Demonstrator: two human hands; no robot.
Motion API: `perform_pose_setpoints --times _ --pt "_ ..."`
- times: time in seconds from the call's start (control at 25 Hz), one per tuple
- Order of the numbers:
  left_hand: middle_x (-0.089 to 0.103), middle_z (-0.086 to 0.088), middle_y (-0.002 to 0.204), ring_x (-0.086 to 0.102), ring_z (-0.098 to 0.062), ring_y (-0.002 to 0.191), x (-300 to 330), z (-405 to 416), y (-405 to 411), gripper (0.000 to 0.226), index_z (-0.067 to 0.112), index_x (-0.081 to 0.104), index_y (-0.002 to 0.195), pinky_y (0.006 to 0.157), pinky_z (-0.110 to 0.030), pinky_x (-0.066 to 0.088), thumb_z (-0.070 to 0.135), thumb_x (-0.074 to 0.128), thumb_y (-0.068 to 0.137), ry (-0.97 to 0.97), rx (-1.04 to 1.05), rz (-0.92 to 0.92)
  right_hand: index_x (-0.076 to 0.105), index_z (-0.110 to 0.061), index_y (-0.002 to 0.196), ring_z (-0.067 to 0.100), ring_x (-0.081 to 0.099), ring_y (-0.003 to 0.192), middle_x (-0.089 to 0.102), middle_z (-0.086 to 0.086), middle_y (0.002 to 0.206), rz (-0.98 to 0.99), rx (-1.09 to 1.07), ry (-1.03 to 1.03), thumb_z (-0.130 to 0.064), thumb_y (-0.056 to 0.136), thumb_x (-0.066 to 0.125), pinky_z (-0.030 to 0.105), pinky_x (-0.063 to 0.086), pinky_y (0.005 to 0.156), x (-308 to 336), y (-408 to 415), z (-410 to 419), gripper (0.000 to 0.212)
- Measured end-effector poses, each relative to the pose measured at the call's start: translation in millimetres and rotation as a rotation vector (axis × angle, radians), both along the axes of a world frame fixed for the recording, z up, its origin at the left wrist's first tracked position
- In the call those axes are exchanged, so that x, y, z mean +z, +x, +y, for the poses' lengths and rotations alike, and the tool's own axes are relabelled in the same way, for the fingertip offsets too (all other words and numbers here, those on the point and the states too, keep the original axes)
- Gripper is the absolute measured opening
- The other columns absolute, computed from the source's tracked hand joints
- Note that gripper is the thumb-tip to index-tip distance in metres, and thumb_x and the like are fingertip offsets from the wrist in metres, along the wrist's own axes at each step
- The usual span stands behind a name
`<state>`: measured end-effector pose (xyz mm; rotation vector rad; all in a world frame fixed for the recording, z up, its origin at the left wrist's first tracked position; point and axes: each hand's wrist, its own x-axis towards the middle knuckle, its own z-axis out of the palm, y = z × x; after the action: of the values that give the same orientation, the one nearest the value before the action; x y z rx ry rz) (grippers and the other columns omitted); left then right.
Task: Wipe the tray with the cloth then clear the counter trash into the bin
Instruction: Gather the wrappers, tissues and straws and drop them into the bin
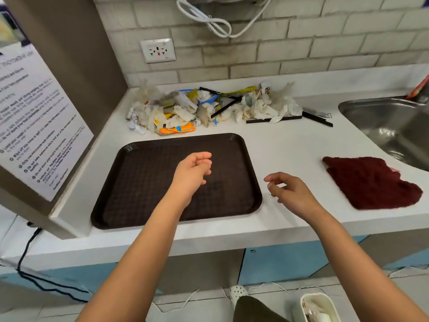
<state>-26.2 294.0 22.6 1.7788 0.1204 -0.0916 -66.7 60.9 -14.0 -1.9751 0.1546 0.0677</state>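
Lying flat on a white counter point(290, 147), one dark brown tray point(144, 182) sits near the front edge. One dark red cloth point(371, 182) lies to its right, well apart. Behind the tray, one heap of trash point(209, 105) holds crumpled tissues, wrappers and black straws. Two hands hover: the left hand point(192, 173) above the tray, the right hand point(290, 191) beside it, both loosely curled, holding nothing. One white bin point(318, 307) stands on the floor, holding pale scraps.

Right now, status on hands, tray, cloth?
Left hand over dark brown plastic tray, right hand beside it, both empty. Dark red cloth untouched by sink. Trash pile behind tray.
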Motion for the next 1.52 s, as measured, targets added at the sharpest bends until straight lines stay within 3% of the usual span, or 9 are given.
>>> perform_pose_setpoints --times 0.32,0.48,0.68,0.8,0.96,1.08,1.16,1.24,1.52 --pt "0.057 0.003 0.095 0.052 -0.004 0.074 0.9 35.5 112.8 0.025 0.019 0.060 0.107 0.066 -0.019 0.041 0.007 0.055 0.086 0.137 0.251 -0.125 0.064 -0.026 0.089 0.007 0.055 0.065 0.058 -0.009 0.088 -0.050 0.066 -0.072 -0.015 0.088 0.054 0.020 0.042 0.067 9.6 125.0 12.2 0.014" --pt "0.044 -0.009 0.128 0.047 -0.023 0.114 4.8 55.3 178.7 0.047 0.018 0.048 0.127 0.093 -0.028 0.038 0.011 0.060 0.082 0.514 0.289 -0.201 0.063 -0.025 0.090 0.004 0.053 0.060 0.060 -0.007 0.091 -0.115 0.079 -0.154 -0.015 0.087 0.056 0.011 0.040 0.059 14.7 194.0 12.8 0.013" --pt "0.030 -0.015 0.142 0.026 -0.034 0.133 16.5 61.4 243.6 0.067 0.022 0.036 0.138 0.106 -0.049 0.030 0.016 0.061 0.076 1.111 0.195 -0.391 0.065 -0.012 0.106 0.025 0.053 0.099 0.054 0.010 0.117 -0.266 0.071 -0.474 -0.010 0.084 0.057 0.030 0.043 0.088 18.5 273.9 8.1 0.023" --pt "0.021 -0.013 0.150 0.013 -0.034 0.139 25.1 57.9 280.4 0.068 0.027 0.033 0.140 0.106 -0.066 0.011 0.014 0.058 0.079 1.527 0.066 -0.427 0.067 -0.021 0.109 0.033 0.033 0.127 0.043 0.013 0.134 -0.373 0.115 -0.829 -0.014 0.084 0.054 0.038 0.032 0.103 27.3 323.5 11.7 0.028" --pt "0.045 -0.005 0.135 0.033 -0.031 0.131 28.3 58.8 320.5 0.047 0.033 0.046 0.132 0.098 -0.072 -0.011 0.020 0.050 0.087 1.898 -0.074 -0.371 0.061 -0.036 0.117 0.024 -0.002 0.144 0.010 0.000 0.156 -0.263 0.275 -1.209 -0.021 0.087 0.049 0.054 0.002 0.115 27.4 382.3 15.1 0.035" --pt "0.062 0.005 0.097 0.051 -0.024 0.107 25.7 58.2 339.8 0.038 0.037 0.055 0.121 0.105 -0.067 -0.008 0.018 0.039 0.093 1.896 -0.154 -0.198 0.046 -0.035 0.132 0.023 0.003 0.144 0.012 -0.003 0.156 -0.151 0.328 -1.383 -0.016 0.090 0.042 0.057 0.000 0.112 20.1 412.7 10.9 0.047" --pt "0.062 0.002 0.101 0.056 -0.022 0.104 24.1 61.9 347.4 0.035 0.030 0.056 0.120 0.109 -0.051 0.022 0.015 0.040 0.092 1.803 -0.175 -0.125 0.046 -0.034 0.132 0.023 0.022 0.139 0.031 -0.005 0.149 -0.192 0.313 -1.428 -0.014 0.089 0.042 0.058 0.008 0.112 16.5 422.5 5.7 0.047" --pt "0.059 -0.004 0.113 0.057 -0.025 0.106 25.7 72.2 351.2 0.030 0.022 0.054 0.120 0.086 -0.035 0.043 0.016 0.047 0.091 1.658 -0.122 -0.117 0.050 -0.033 0.128 0.024 0.037 0.129 0.046 -0.006 0.139 -0.243 0.296 -1.414 -0.010 0.087 0.042 0.051 0.021 0.112 15.6 425.3 0.5 0.048" --pt "0.061 -0.018 0.111 0.058 -0.038 0.097 65.8 113.5 315.0 0.033 0.016 0.058 0.118 0.072 -0.035 0.043 0.008 0.042 0.090 1.178 0.260 -0.358 0.068 -0.006 0.104 0.039 0.063 0.089 0.066 0.017 0.107 -0.705 0.119 -0.930 0.010 0.071 0.056 0.043 0.050 0.069 30.5 382.0 5.2 0.038"
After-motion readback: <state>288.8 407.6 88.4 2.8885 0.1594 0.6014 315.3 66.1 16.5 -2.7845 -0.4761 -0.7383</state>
